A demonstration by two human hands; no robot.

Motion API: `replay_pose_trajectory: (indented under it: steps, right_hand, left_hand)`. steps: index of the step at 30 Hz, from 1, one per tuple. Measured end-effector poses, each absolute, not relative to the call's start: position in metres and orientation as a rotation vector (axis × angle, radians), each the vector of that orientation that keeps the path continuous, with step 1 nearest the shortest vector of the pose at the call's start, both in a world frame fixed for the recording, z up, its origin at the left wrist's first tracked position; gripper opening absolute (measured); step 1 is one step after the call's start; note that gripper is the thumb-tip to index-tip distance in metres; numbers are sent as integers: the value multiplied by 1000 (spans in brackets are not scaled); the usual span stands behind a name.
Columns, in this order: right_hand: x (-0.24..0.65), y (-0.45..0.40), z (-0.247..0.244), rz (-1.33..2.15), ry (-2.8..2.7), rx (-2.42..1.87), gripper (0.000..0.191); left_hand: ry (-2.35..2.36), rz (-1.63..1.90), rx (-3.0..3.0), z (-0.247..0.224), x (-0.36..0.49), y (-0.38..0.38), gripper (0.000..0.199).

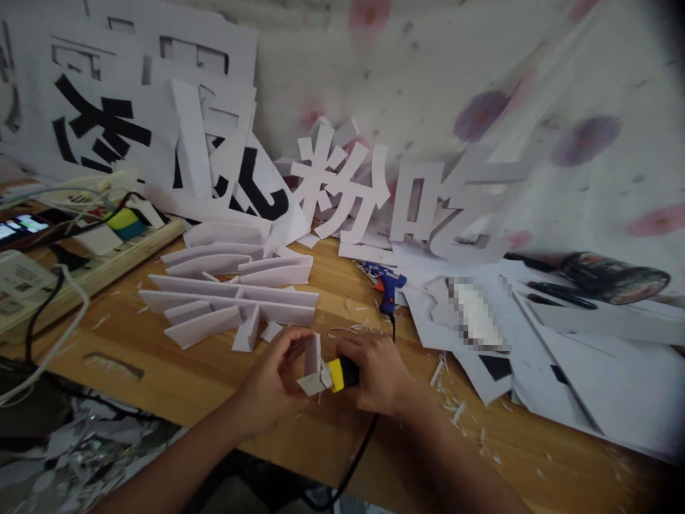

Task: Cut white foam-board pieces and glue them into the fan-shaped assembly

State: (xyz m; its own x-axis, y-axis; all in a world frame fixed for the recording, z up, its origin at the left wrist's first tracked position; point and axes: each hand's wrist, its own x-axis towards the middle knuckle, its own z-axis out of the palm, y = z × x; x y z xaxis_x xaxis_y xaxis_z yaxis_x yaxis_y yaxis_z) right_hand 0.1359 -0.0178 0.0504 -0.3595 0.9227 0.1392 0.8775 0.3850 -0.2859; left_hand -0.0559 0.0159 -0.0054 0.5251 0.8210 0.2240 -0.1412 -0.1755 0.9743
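Note:
My left hand [275, 378] pinches a small white board piece [312, 355] between thumb and fingers, just above the wooden table. In my right hand [379, 371] is a yellow-and-black handled tool [338, 375], gripped with its tip toward the left hand. The tip meets or nearly meets a light flat part [310, 385] by the piece; whether they touch I cannot tell. A black cord [364, 450] hangs below the right hand. Just beyond the hands lies an assembly of upright white strips [235, 303]. A blue glue gun [392, 284] lies on the table behind the right hand.
White cut-out characters [342, 189] lean at the back before a patterned curtain [535, 86]. At left sit a power strip [128, 221] with cables and a lit phone [24, 227]. White sheets [615, 378] cover the right side. Scraps [454, 407] lie on the wooden table [417, 442].

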Motion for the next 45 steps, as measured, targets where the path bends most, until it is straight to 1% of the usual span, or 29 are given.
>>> replay_pose_trajectory:
  steps: [2,7,14,25,30,35,41,45]
  right_hand:
    - [134,-19,50,220,-2364,-1583,13]
    - [134,-17,50,187,-2320,-1633,14]
    - [139,-14,50,192,-2295,-1724,13]
    - [145,-11,52,207,-2277,-1859,13]
    - [143,-13,53,198,-2301,-1779,16]
    - [138,-14,52,189,-2308,-1718,13]
    - [144,-11,51,200,-2288,-1785,12]
    - [158,-8,53,178,-2191,-1929,11]
  left_hand:
    - [620,962,1507,-5,-55,16,69]
    - [567,983,1517,-4,-56,15,62]
    - [565,940,1609,-7,-62,15,68]
    - [569,883,1607,-6,-61,12,64]
    - [601,874,1620,-3,-60,12,65]
    - [631,864,1672,1,-59,10,65]
    - [628,847,1669,4,-60,10,64]
    - [556,842,1661,3,-60,9,64]
